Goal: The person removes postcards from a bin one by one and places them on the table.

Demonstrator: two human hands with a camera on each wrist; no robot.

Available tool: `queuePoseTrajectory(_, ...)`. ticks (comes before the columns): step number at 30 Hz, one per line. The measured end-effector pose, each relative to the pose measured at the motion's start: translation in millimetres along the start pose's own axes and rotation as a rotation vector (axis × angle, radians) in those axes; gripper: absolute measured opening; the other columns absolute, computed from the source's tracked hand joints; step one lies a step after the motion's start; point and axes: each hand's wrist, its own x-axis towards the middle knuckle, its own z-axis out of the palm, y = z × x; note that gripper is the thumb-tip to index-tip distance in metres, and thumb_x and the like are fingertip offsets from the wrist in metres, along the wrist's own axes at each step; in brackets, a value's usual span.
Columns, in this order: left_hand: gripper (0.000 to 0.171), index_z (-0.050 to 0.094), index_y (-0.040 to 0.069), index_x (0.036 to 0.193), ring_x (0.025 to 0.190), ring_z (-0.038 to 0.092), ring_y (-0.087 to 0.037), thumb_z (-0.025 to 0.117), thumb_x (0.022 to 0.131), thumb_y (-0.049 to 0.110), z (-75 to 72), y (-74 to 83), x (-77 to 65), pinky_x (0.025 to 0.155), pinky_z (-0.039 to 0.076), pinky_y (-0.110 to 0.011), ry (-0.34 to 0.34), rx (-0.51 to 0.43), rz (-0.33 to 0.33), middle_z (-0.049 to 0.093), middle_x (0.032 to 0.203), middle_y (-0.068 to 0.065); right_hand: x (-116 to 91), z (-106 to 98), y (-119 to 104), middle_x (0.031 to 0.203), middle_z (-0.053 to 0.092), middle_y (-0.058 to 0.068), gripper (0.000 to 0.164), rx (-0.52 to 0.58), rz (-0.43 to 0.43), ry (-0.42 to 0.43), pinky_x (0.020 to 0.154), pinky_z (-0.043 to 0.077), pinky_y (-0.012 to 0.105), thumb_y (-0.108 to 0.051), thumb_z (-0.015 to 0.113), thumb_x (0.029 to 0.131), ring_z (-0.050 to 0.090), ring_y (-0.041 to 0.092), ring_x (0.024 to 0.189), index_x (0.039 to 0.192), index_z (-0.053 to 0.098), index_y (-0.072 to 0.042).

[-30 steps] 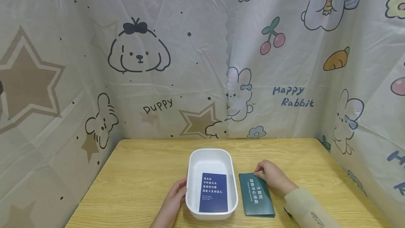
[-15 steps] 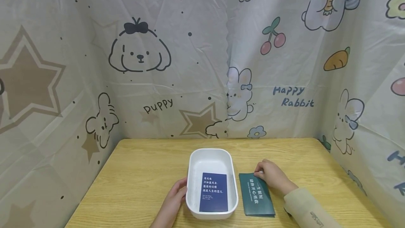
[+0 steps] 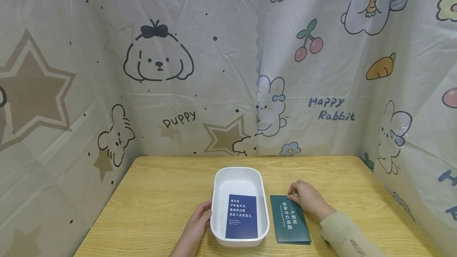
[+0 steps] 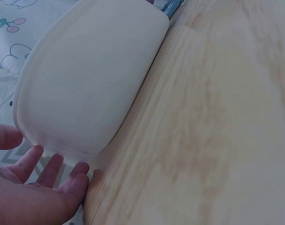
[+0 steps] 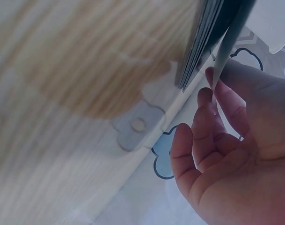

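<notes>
A white rectangular tub [image 3: 237, 242] stands on the table, with a dark blue card [image 3: 241, 217] with white writing lying inside it. My left hand [image 3: 195, 225] is at the tub's left side. In the left wrist view its loosely bent fingers [image 4: 51, 171] touch the outer wall. Right of the tub lies a small stack of dark green cards [image 3: 290, 221], the top one printed in white. My right hand [image 3: 310, 199] pinches the far edge of the top card between thumb and fingers. The right wrist view shows that card [image 5: 231, 44] lifted apart from the stack beneath.
The wooden table [image 3: 160, 185] carries the tub and the cards. Behind it and along both sides hangs a pale curtain [image 3: 214, 70] printed with cartoon animals, stars and fruit. A narrow strip of table separates the tub from the card stack.
</notes>
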Motion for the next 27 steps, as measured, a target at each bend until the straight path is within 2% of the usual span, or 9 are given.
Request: queuePoseTrajectory(27,0.048,0.04,-0.004,0.139,0.119,0.05,-0.034,0.044,0.099,0.022,-0.2,0.4,-0.8,0.104,0.042,-0.052,0.003,-0.014,-0.001,0.042,0.142,-0.03,0.4,3.4,1.9,0.077,0.052,0.0,0.011,-0.033,0.026,0.007,0.063,0.048,0.033,-0.02,0.075,0.079,0.048,0.015,0.07,0.082,0.065,-0.017)
